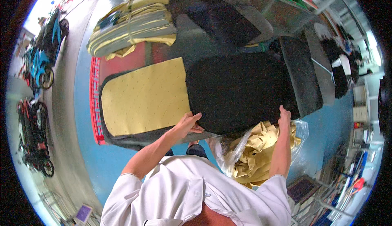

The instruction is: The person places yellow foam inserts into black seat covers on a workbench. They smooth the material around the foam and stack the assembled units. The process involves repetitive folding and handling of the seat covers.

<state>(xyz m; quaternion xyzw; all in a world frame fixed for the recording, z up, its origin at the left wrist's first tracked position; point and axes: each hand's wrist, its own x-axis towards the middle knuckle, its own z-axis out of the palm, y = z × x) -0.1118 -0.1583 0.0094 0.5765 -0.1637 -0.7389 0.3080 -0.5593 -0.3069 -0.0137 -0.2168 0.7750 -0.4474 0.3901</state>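
Observation:
A black rounded mat piece (241, 91) lies across the middle of the table. At its near left corner my left hand (190, 122) is closed on the edge, thumb on top and fingers partly underneath. My right hand (284, 116) is closed at the near right edge of the same piece; some of its fingers are hidden. To the left, a yellow sheet (145, 97) dotted with small marks lies flat on another dark mat (118, 141), whose dark border shows around it. The straight right side of the yellow sheet meets the black piece.
A tied stack of grey and yellow sheets (132, 26) sits at the far left. More dark pieces (222, 20) lie at the back, others (300, 77) at the right. Crumpled yellow paper (255, 156) fills a clear plastic bag below the table's near edge. Motorbikes (38, 69) stand far left.

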